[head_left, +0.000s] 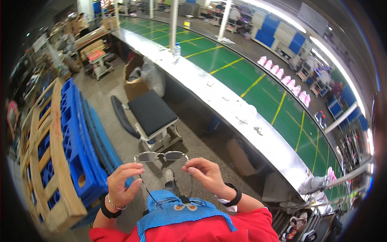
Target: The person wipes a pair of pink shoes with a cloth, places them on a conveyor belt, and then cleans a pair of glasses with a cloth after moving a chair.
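In front of my body I hold a pair of thin metal-framed eyeglasses [174, 156], with the lenses facing away and the temples pointing back toward me. My left hand [124, 185] is closed with thumb and fingers at the left temple, which runs down toward my blue apron [173, 209]. My right hand [205, 174] pinches near the right hinge, its fingertips close together. The right temple is hard to make out beside that hand. Both wrists carry black bands, and a thin bracelet circles the left one.
At left, blue plastic pallets [76, 141] and a wooden pallet [60, 161] stand on edge. A black-seated chair [152, 112] stands ahead. A long metal bench [193, 82] with small items borders a green conveyor belt [225, 60]; pink shoes [278, 72] line its far side.
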Tool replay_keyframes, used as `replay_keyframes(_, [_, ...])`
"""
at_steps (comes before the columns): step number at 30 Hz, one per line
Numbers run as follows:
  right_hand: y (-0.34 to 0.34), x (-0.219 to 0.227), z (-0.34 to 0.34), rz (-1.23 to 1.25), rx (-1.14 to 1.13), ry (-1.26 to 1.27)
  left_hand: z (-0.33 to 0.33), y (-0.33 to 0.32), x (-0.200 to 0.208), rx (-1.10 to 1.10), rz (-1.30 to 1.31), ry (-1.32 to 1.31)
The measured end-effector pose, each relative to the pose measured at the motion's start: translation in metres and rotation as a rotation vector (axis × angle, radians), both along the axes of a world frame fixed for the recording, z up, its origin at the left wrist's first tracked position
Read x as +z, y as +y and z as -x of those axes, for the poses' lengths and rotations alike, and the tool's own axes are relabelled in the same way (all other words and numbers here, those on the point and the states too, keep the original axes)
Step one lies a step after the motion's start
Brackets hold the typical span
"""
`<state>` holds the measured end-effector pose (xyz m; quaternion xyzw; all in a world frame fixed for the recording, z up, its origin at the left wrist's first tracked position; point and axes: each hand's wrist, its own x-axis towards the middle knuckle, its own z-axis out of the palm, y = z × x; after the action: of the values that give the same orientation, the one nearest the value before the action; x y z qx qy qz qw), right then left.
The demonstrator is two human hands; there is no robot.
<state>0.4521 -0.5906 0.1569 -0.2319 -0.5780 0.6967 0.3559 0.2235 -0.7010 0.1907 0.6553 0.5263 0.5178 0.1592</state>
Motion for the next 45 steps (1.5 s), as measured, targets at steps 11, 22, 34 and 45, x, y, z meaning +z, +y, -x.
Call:
replay_keyframes(11, [0.117,-0.015,0.049,0.000,-0.645,-0.251,0.034,0.243,-0.035,-0.290,-0.178,0.149])
replay_keyframes(22, [0.243,-0.072,0.049,0.017,-0.472,-0.345,0.026,0.352,-0.090,-0.160,0.022,-0.276])
replay_keyframes(34, [0.387,-0.125,0.012,0.630,-0.328,-0.135,-0.010,0.491,-0.168,0.172,0.408,-0.304])
replay_keyframes(45, [0.414,-0.185,-0.069,0.717,-0.859,-0.122,-0.113,0.638,-0.238,-0.296,0.669,0.038])
